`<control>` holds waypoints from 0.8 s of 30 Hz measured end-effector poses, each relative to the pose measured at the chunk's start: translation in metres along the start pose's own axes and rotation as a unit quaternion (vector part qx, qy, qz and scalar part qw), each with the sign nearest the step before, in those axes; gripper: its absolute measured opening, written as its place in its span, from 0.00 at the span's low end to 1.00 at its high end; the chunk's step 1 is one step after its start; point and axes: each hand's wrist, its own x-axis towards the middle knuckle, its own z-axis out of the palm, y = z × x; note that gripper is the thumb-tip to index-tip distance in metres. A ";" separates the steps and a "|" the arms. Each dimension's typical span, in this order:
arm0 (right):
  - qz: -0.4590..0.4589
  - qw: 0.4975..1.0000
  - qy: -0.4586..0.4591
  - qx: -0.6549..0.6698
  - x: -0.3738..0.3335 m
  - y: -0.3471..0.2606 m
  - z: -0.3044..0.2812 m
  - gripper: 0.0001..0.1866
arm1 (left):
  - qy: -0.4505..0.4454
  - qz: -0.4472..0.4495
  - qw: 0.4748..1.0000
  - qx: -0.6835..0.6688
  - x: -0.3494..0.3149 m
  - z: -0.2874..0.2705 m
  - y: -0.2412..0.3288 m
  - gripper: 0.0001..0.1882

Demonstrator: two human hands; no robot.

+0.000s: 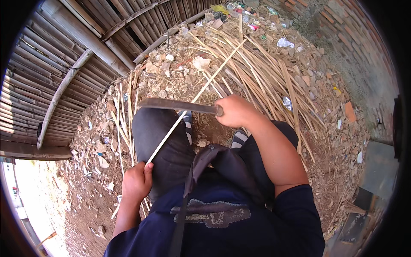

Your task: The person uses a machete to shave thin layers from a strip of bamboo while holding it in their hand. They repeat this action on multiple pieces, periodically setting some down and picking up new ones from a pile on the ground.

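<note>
My left hand (137,182) is closed round the near end of a long, pale bamboo strip (200,93), beside my left knee. The strip slants away up and to the right, over my left thigh. In my right hand (235,111) is the handle of a machete (180,105) with a dark, worn blade. The blade points left, crossing the strip above my knees, its tip over the left knee. Whether blade and strip touch I cannot tell. Several more bamboo strips (265,81) lie in a loose pile on the ground ahead and to the right.
A few thin strips (121,128) lie left of my left leg. Stones, dry shavings and litter cover the dirt ground (92,205). A bamboo slat wall (55,73) stands at the far left, a brick wall (351,38) at the right. Grey slabs (379,167) sit at the right edge.
</note>
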 end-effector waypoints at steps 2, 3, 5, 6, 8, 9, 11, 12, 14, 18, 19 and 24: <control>-0.061 0.997 0.032 -0.032 -0.002 -0.006 0.016 0.11 | -0.008 -0.012 1.000 0.008 -0.001 -0.005 -0.001 0.23; -0.058 0.997 0.026 -0.033 -0.002 -0.001 0.017 0.11 | -0.013 -0.015 1.000 0.004 -0.003 0.001 0.000 0.23; -0.061 0.998 0.002 -0.011 0.000 0.016 0.013 0.11 | -0.002 -0.011 1.000 -0.015 -0.009 0.015 0.000 0.23; -0.059 0.998 0.032 0.010 0.006 0.029 0.009 0.12 | -0.002 -0.011 1.000 -0.014 -0.008 0.014 0.002 0.23; -0.002 0.998 0.040 0.039 0.023 0.043 -0.004 0.15 | 0.006 -0.010 1.000 -0.012 0.000 0.006 0.001 0.23; 0.027 0.998 0.031 0.047 0.024 0.046 -0.011 0.18 | 0.010 -0.010 1.000 -0.014 0.000 0.006 0.001 0.23; 0.017 0.996 0.066 0.050 0.021 0.051 -0.011 0.18 | 0.001 -0.010 1.000 -0.011 0.002 0.006 0.000 0.23; 0.008 0.993 0.098 0.058 0.020 0.053 -0.007 0.18 | 0.002 -0.010 1.000 -0.010 0.002 0.005 -0.002 0.23; -0.012 0.992 0.115 0.048 0.021 0.055 0.007 0.17 | -0.005 -0.005 1.000 -0.008 0.003 0.004 -0.003 0.23; -0.039 0.997 0.061 0.033 0.012 0.027 0.009 0.17 | -0.009 -0.016 1.000 -0.009 0.003 0.003 -0.001 0.23; -0.062 0.997 0.049 0.024 0.009 0.023 0.013 0.17 | -0.007 -0.018 1.000 -0.006 0.003 0.003 -0.001 0.23; -0.060 0.998 0.024 -0.026 0.007 0.019 0.002 0.20 | -0.001 -0.019 1.000 0.001 0.000 0.007 -0.001 0.23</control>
